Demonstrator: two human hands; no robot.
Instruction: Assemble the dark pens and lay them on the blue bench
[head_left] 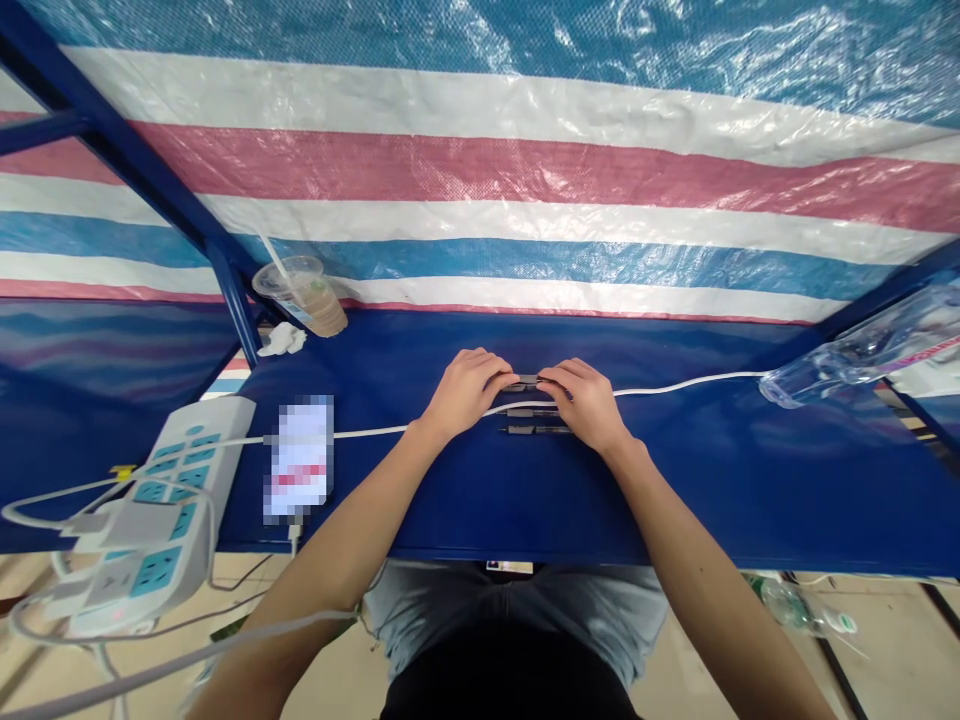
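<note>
Up top, the striped tarp (480,160) fills the whole background, bands of blue, white and red, with a blue metal frame (150,175) slanting across it at left. Below it lies the blue worktop (750,480), wide and glossy, and under its near edge a strip of pale floor (885,640) shows.

Both bare forearms come up from the bottom and angle inward, meeting at the middle of the worktop. The left hand (465,390) lies palm down, fingers curled forward. The right hand (589,400) mirrors it, knuckles raised. Their fingertips pinch the two ends of a small dark piece (527,381), held low over the worktop at its centre.

On the left, a white power strip (161,500) with teal sockets hangs over the edge, leads plugged in. A clear bottle (862,350) lies on its side far right. A phone (300,460) sits face up beside the strip. A plastic cup (307,295) with a straw leans by the frame post. A white cable (675,385) runs across the worktop, passing under the hands. Two more dark pieces (534,421) lie just in front of the wrists, side by side.
</note>
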